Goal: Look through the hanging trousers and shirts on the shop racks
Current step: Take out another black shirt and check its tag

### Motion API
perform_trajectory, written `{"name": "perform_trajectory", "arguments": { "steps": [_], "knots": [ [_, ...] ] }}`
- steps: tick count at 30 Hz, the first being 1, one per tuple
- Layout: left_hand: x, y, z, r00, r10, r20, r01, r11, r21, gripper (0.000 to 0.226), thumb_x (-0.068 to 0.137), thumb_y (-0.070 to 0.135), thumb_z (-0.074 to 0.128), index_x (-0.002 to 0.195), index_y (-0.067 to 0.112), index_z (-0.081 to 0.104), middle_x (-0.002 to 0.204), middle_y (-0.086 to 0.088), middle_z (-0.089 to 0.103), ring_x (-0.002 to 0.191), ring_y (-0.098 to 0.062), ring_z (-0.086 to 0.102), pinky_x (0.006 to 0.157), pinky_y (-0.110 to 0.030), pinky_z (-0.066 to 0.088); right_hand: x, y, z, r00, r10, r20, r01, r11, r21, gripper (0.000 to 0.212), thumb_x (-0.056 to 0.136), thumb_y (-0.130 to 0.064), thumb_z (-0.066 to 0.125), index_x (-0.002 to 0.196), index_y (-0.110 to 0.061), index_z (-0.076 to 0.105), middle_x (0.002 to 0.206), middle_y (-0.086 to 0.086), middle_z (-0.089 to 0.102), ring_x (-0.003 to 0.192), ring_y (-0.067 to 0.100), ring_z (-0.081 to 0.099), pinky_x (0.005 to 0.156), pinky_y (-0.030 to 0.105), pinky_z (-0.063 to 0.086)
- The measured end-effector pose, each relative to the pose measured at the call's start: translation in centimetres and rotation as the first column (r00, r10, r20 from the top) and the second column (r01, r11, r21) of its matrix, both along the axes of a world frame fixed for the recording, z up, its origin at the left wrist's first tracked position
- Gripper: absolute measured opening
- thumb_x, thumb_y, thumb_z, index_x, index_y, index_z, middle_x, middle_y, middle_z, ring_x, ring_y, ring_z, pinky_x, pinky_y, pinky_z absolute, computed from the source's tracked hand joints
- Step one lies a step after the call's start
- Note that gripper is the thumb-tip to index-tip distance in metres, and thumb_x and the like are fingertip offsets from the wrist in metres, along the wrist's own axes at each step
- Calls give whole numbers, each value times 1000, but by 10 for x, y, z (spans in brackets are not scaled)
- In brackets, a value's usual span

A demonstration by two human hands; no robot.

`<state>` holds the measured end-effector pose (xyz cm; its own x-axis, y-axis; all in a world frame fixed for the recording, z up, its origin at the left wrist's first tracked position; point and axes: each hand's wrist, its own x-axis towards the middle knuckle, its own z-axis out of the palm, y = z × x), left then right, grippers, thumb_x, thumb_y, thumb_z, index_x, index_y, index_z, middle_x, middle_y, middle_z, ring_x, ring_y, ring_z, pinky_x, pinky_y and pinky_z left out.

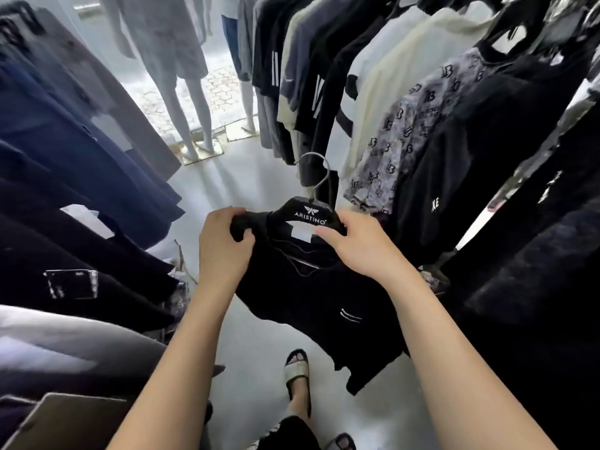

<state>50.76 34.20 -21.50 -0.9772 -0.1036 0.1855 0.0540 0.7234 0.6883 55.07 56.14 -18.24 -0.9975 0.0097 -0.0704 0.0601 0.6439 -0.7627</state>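
- Black T-shirt (311,297) on a black "ARISTINO" hanger (308,214), off the rail and held in the aisle between both racks; hook points away, hem trails toward the person's sandalled foot (297,368).
- Left hand (224,241) grips the near shoulder fabric, fingers curled.
- Right hand (360,243) pinches the hanger's other end.
- Shirts (406,108) hang right, dark trousers (81,151) left.
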Motion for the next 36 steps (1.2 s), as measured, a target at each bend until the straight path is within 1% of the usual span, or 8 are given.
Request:
{"name": "perform_trajectory", "arguments": {
  "steps": [3, 8, 12, 15, 19, 22, 32, 36],
  "knots": [
    [16, 16, -7, 999, 48, 24, -50, 995, 83, 30, 84, 11, 52, 107, 23, 67, 109, 4, 64, 100, -12, 60, 87, -19, 40, -1, -13, -9, 996, -71, 44, 73, 997, -37, 25, 97, -38, 57, 94, -14, 63, 81, -3, 61, 74, 14, 55, 60, 22, 41],
    [28, 48, -2, 916, -231, 328, 58, 885, 462, 34, 77, 32, 44, 95, 35, 72, 110, 10, 70, 105, -6, 64, 100, -39, 48, -5, -41, -17, 981, -149, 126, 162, 981, -106, 30, 95, -40, 58, 104, -13, 68, 94, -1, 66, 91, 19, 58, 75, 31, 43],
    [33, 56, 12, 894, -271, 356, 6, 803, 596, 20, 84, 29, 51, 91, 19, 68, 100, -3, 71, 95, -16, 68, 94, -42, 52, -3, -57, -16, 953, -82, 290, 209, 874, -439, 34, 80, -37, 53, 98, -17, 74, 100, 3, 74, 100, 25, 69, 96, 48, 52],
    [34, 49, 12, 898, -275, 344, -13, 764, 645, 25, 80, 31, 57, 99, 15, 64, 97, -3, 70, 93, -17, 68, 91, -39, 54, -1, -60, -11, 938, -10, 347, 228, 771, -594, 46, 72, -31, 46, 107, -17, 73, 105, 2, 73, 103, 18, 67, 103, 44, 48],
    [29, 33, 10, 898, -290, 332, 71, 840, 539, 32, 89, 5, 52, 118, 15, 62, 110, -5, 69, 103, -17, 66, 83, -24, 52, -4, -54, -8, 927, 94, 363, 182, 735, -654, 33, 87, -15, 40, 97, -21, 70, 110, -5, 69, 111, 11, 60, 108, 41, 41],
    [24, 22, 15, 900, -274, 338, 94, 881, 463, 29, 92, 3, 51, 111, 19, 67, 104, -6, 71, 100, -24, 67, 91, -37, 54, -9, -43, -5, 920, 112, 375, 154, 777, -610, 35, 80, -27, 53, 108, -18, 71, 120, -2, 68, 118, 14, 58, 103, 36, 44],
    [10, 11, 36, 886, -340, 316, 261, 928, 267, 34, 95, 6, 46, 93, 26, 73, 90, 7, 75, 81, -9, 69, 86, -34, 53, -22, 1, 3, 935, -260, 241, 349, 793, -499, 31, 96, -19, 45, 124, -26, 55, 88, 3, 76, 84, 15, 75, 85, 33, 57],
    [7, 13, 43, 897, -339, 282, 301, 938, 170, 37, 93, 3, 46, 87, 27, 73, 85, 8, 75, 78, -8, 68, 74, -27, 49, -14, 13, 5, 882, -427, 201, 472, 783, -405, 26, 93, -24, 46, 106, -16, 68, 68, -1, 73, 75, 19, 74, 81, 35, 59]
  ]
}}
